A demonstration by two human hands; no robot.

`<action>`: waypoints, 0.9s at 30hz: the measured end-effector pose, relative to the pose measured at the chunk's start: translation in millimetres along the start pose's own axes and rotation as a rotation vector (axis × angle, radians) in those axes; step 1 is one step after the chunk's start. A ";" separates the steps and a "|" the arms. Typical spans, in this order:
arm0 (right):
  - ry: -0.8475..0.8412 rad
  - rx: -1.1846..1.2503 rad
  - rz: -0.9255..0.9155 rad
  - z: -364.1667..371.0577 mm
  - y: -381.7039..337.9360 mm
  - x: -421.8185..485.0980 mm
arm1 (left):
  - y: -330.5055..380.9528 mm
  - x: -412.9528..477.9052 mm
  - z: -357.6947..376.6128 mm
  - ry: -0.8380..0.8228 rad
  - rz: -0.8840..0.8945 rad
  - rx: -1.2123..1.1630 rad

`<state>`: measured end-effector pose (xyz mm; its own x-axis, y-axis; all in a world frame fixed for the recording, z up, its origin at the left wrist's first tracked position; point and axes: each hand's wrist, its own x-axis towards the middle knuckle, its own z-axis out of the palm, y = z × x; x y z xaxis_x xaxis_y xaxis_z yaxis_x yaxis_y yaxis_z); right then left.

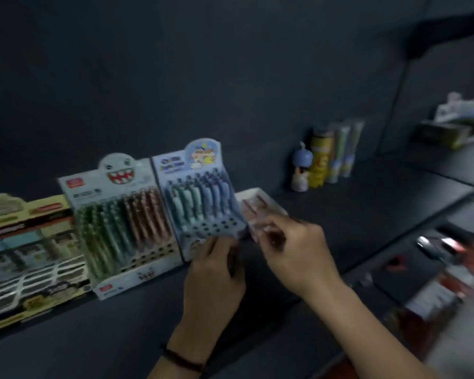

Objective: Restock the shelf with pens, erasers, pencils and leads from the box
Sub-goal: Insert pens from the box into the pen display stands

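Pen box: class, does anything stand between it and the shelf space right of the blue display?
Nothing visible does: the right hand holds the pen box beside the blue display, with bare shelf up to the figurine.

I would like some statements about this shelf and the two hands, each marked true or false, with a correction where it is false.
1. The monster-face box stands left of the blue cartoon box. True.
2. The monster-face box holds only blue pens. False: its pens are green and brown.
3. The yellow can stands between these two boxes. False: it stands farther right on the shelf, beside a small figure.
4. The left hand has a dark band at the wrist. True.
5. The right hand lies flat on the shelf. False: its fingers curl around a reddish item, too blurred to name.
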<state>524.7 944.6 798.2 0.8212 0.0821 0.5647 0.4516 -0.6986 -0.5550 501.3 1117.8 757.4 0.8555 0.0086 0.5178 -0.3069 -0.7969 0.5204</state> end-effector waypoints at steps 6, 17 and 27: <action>-0.017 -0.226 0.440 -98.4 87.2 -124.3 | 111.9 -37.4 47.8 -0.378 0.292 -0.043; -0.128 -0.270 1.227 -304.9 212.2 -450.1 | 325.4 -231.2 246.8 -1.046 0.741 0.040; -0.098 -0.165 1.733 -456.6 277.9 -729.1 | 497.9 -448.2 408.1 -1.537 0.936 0.180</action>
<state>-107.9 366.1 511.1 0.2929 -0.7406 -0.6048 -0.9303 -0.0747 -0.3592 135.3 470.6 507.3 0.0577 -0.8567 -0.5127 -0.9075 -0.2590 0.3306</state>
